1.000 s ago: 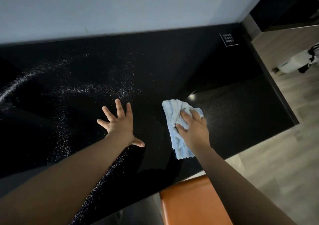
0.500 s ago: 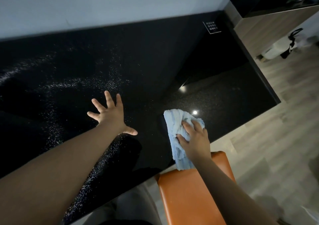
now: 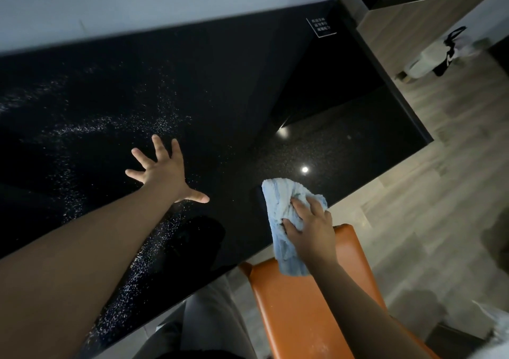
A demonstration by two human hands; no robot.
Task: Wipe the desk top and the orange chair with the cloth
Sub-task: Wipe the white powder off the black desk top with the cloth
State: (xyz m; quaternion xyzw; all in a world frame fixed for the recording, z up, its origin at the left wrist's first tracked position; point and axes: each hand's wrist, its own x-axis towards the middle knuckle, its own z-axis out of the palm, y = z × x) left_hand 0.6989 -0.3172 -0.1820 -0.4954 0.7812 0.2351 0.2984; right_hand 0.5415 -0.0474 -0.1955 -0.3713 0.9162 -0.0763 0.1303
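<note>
The glossy black desk top (image 3: 220, 88) fills the upper left, with white specks scattered across its left half. My left hand (image 3: 162, 171) lies flat on it, fingers spread, holding nothing. My right hand (image 3: 309, 232) grips a crumpled light blue cloth (image 3: 281, 209) at the desk's near edge. The cloth's lower end hangs over the edge onto the orange chair (image 3: 297, 309), which stands just below the desk edge at the bottom centre.
A pale wall runs along the far side of the desk. A small white label (image 3: 321, 27) sits at the desk's far right corner. Grey wood floor (image 3: 429, 207) lies to the right, with a white bin and black bag (image 3: 438, 58) by a wooden cabinet.
My right hand has dragged the cloth toward me, from the desk's middle right to its near edge above the chair. The view has shifted, showing more chair and floor. My left hand stays flat.
</note>
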